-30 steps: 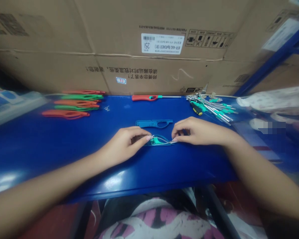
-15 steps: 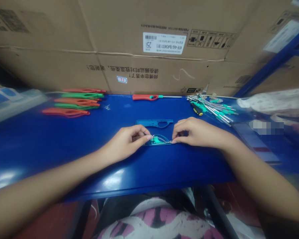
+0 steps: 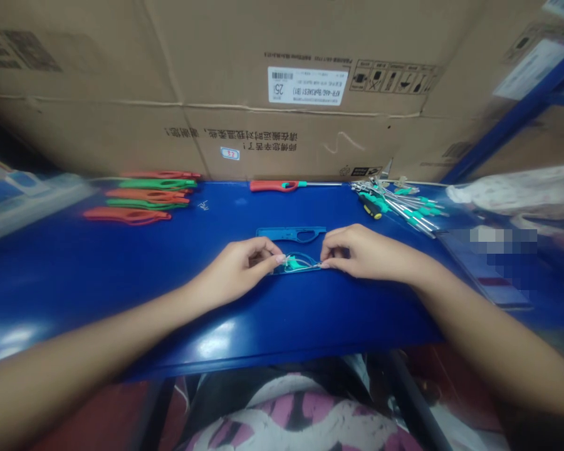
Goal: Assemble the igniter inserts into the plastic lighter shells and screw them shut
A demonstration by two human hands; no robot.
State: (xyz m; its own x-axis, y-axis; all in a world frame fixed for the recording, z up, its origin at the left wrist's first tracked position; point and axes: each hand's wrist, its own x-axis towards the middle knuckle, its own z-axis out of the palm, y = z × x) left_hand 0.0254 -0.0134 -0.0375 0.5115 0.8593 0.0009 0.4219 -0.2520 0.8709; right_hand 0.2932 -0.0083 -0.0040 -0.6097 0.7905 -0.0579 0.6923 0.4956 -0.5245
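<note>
A blue lighter half-shell (image 3: pixel 278 272) lies on the table before me, with a green trigger (image 3: pixel 292 262) and a thin wire (image 3: pixel 305 258) in it. My left hand (image 3: pixel 248 265) is closed at its left part, thumb and forefinger pinching a small pale piece beside the trigger; the fingers partly cover it. At the right end, my right hand (image 3: pixel 352 252) is closed too, its fingertips pinching the end of the wire. Just behind lies a second blue half-shell (image 3: pixel 282 233), flat and apart from both hands.
Red and green lighter shells (image 3: pixel 155 195) are stacked at the back left. An assembled red lighter (image 3: pixel 275 186) lies along the cardboard (image 3: pixel 235 75). To its right are a pile of metal lighter tubes (image 3: pixel 404 203) with green parts and a black-and-yellow screwdriver (image 3: pixel 370 207).
My right hand has shifted slightly left, keeping its pinch at the shell's right end. The left hand stays in place. The view has tilted a little.
</note>
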